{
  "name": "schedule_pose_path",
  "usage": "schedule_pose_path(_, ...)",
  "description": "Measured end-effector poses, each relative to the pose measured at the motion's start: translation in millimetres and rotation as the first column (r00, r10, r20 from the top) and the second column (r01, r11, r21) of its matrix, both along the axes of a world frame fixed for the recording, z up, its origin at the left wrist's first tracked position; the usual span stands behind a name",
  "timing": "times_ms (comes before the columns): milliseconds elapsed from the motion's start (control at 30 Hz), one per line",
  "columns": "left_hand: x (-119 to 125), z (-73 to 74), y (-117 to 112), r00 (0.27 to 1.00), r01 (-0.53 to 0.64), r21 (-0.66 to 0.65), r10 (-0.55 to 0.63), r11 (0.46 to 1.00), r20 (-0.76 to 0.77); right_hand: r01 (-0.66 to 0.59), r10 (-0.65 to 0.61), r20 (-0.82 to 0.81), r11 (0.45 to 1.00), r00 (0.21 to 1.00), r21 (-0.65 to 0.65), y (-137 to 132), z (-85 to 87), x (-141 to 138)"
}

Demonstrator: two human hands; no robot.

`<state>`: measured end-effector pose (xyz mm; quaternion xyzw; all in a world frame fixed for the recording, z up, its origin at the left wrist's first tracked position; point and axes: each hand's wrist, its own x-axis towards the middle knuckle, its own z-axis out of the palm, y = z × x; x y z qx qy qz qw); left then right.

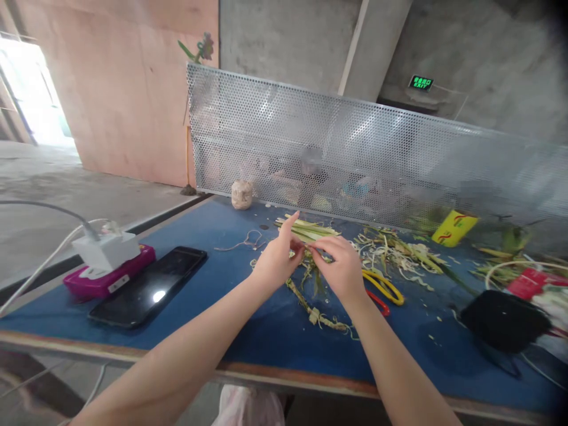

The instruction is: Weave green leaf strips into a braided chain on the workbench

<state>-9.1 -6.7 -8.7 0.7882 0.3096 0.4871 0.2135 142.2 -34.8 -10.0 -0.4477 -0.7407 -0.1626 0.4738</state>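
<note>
My left hand (277, 254) and my right hand (341, 266) meet over the middle of the blue table, fingertips pinched close together. Between them is a thin greenish plant strip, mostly hidden by the fingers. Below hangs or lies a tangle of green and brown plant fibres (316, 283); I cannot tell whether it joins the strip. A knotted plant braid (326, 321) trails toward the table's front edge. Just beyond my hands lies a bundle of pale green leaf strips (313, 229). Beside my right wrist are a yellow handle loop (393, 290) and a red handle loop (380, 303).
Plant scraps (406, 253) lie right of centre, near a yellow packet (455, 228). A black object (504, 319) stands far right. At left are a black phone (151, 287) and a magenta power strip (110, 275). A perforated metal screen (275, 130) closes the back.
</note>
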Motion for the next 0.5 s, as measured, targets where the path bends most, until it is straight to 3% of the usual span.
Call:
schedule_pose_path(167, 0.1, -0.8, 1.5, 1.0, -0.009, -0.022, 0.009, 1.0, -0.029, -0.148, 0.141, -0.162, 0.989, 0.977, -0.027, 1.1, -2.9, -5.0)
schedule_pose_path(300, 0.2, 0.2, 2.2, 0.998, -0.037, 0.004, 0.037, 0.999, -0.05, -0.189, 0.098, -0.395, 0.961, 0.913, -0.2, 2.9, -4.4, -3.4)
schedule_pose_path(400, -1.3, 1.1, 2.8, 0.998, -0.027, 0.062, 0.031, 0.998, -0.062, -0.303, 0.083, -0.559, 0.9, 0.825, -0.313, 5.9, -4.4, -0.7)
schedule_pose_path(500, -4.4, 2.8, 4.1, 0.994, 0.031, 0.119, -0.019, 0.992, -0.103, -0.495, 0.092, -0.716, 0.782, 0.692, -0.378, 8.3, -2.3, 2.8)
